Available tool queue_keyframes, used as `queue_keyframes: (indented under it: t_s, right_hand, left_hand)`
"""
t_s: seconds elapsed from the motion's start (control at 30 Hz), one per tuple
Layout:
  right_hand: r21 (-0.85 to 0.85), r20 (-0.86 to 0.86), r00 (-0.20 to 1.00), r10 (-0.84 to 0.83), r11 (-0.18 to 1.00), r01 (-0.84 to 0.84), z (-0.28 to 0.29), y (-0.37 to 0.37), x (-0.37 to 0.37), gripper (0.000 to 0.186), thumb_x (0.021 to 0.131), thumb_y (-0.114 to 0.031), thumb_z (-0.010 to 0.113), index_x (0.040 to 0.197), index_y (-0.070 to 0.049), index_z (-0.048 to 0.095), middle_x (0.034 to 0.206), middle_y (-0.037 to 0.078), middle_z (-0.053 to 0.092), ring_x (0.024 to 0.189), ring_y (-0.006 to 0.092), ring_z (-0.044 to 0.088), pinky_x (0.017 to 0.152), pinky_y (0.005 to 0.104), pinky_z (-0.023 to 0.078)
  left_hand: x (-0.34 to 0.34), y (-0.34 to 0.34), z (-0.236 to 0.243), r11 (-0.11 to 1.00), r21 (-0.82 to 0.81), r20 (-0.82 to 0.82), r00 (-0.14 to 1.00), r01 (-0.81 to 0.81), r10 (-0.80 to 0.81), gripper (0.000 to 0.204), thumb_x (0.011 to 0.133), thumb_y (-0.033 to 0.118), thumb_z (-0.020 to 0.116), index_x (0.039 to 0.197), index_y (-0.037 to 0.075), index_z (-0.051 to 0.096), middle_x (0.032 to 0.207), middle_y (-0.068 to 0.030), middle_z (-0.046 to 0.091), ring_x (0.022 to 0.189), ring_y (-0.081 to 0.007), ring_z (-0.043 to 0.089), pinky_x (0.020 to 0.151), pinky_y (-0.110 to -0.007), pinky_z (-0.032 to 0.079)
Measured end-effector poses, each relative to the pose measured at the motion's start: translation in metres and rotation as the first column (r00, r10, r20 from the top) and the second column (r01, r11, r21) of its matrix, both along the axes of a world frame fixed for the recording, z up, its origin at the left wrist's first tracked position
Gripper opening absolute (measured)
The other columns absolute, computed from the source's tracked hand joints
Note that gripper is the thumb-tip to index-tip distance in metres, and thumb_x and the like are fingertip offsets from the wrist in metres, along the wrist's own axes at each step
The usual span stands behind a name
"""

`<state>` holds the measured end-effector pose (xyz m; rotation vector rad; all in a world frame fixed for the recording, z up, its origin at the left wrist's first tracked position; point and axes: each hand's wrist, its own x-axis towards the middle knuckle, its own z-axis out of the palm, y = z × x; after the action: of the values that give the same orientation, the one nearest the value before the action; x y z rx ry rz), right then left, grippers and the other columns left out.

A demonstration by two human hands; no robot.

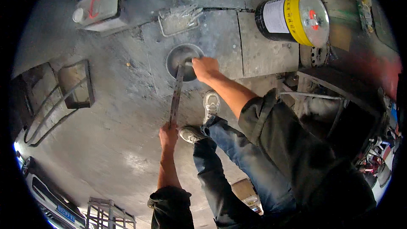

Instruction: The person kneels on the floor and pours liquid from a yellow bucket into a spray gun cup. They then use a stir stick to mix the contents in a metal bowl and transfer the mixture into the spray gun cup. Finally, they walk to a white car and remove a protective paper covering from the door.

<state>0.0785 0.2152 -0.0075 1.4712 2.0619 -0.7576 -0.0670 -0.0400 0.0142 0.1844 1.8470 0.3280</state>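
My left hand [168, 135] is closed round the near end of a long, flat metal strip [175, 97] with holes along it. The strip slants away from me, and its far end reaches into a round, dark metal basin [173, 55] on the floor. Over the basin's right side, my right hand [205, 68] is closed, close to the strip's far end. Something small and pale shows at its fingertips, too indistinct to name. My two shoes [211, 104] are on the floor just this side of the basin.
Beyond the basin lies a shallow tray [180, 29] with pale scraps. A jerrycan [99, 10] stands far left, a black-and-yellow drum [303, 19] far right. Metal frames [76, 84] lie left; a dark metal stand [339, 89] is right. A car [48, 197] shows lower left.
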Motion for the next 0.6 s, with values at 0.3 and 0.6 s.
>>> queue_keyframes:
  t_s: [0.3,0.6]
  right_hand:
    - [-0.095,-0.193,0.94,-0.282,0.959,0.268,0.054,-0.088,0.062,0.032,0.09,-0.022,0.054,0.122,-0.02,0.06,0.118,0.013,0.058,0.106,0.0322,0.059,0.088,0.0428,0.049]
    - [-0.248,-0.354,0.618,-0.702,0.707,0.662,0.219,-0.247,0.21,0.023,0.089,-0.025,0.055,0.104,-0.015,0.069,0.096,0.013,0.067,0.09,0.0338,0.062,0.08,0.0408,0.05]
  left_hand:
    - [-0.004,-0.025,0.118,0.964,0.092,0.185,0.956,-0.249,0.229,0.026,0.091,0.03,0.062,0.079,0.008,0.058,0.053,0.0052,0.044,0.041,-0.0041,0.035,0.037,-0.023,0.025]
    - [-0.002,-0.063,0.197,0.888,0.1,0.445,0.818,-0.449,0.363,0.024,0.09,0.028,0.062,0.101,0.008,0.054,0.077,0.0007,0.052,0.062,-0.0114,0.048,0.049,-0.028,0.036]
